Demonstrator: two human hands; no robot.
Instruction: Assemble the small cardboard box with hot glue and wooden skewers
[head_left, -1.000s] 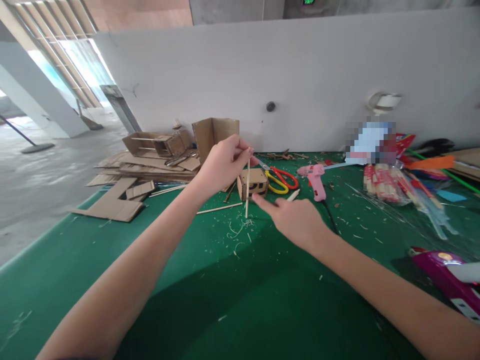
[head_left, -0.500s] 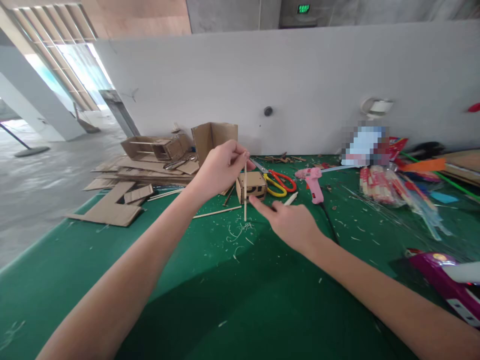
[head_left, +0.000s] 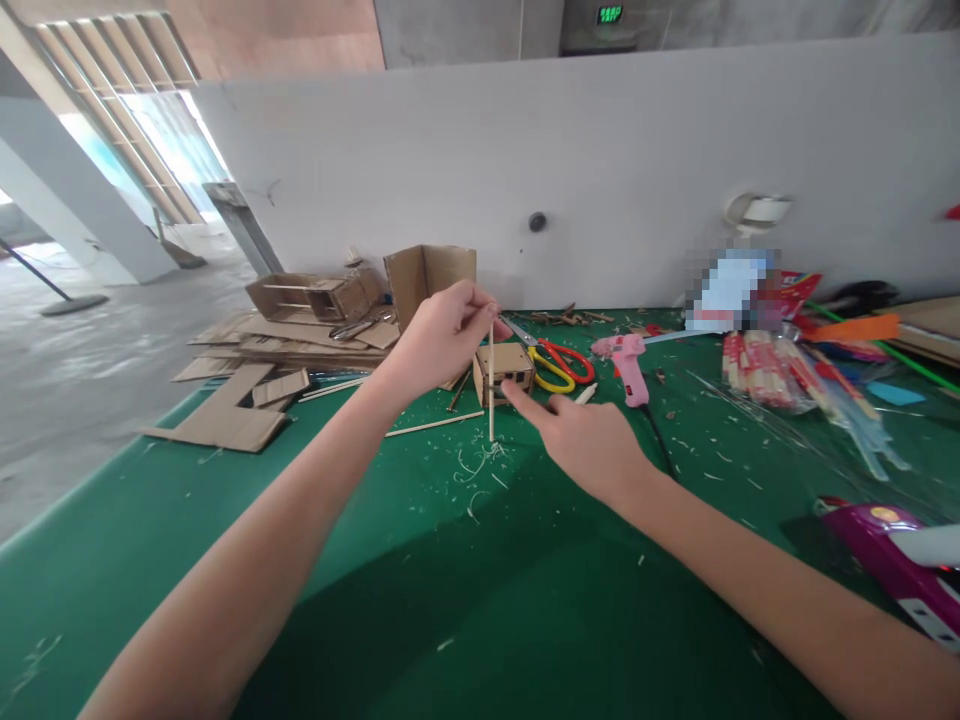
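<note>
My left hand (head_left: pixel 454 330) pinches the top of a thin wooden stick (head_left: pixel 492 400) and keeps it upright, its lower end near pale curled shavings (head_left: pixel 480 465) on the green tabletop. At the right, my right hand (head_left: pixel 592 445) has its index finger stretched towards the stick, while the other fingers curl under and are partly hidden. Whether they hold anything does not show. A pale slim object (head_left: pixel 587 394) sticks out behind that hand. Behind the stick sits a small cardboard box (head_left: pixel 517 362), and scissors (head_left: pixel 559 365) with red and yellow handles lie beside it.
A pink glue gun (head_left: pixel 628 368) lies to the right, its cord running behind my forearm. Stacked cardboard pieces (head_left: pixel 300 350) fill the back left. Packaged sticks (head_left: pixel 761 370), a blurred-out phone and a purple device (head_left: pixel 874 545) are on the right. A white wall stands behind.
My right index finger has risen slightly along the stick, over the box's front. My left hand and the stick stay nearly still. The view has shifted a little.
</note>
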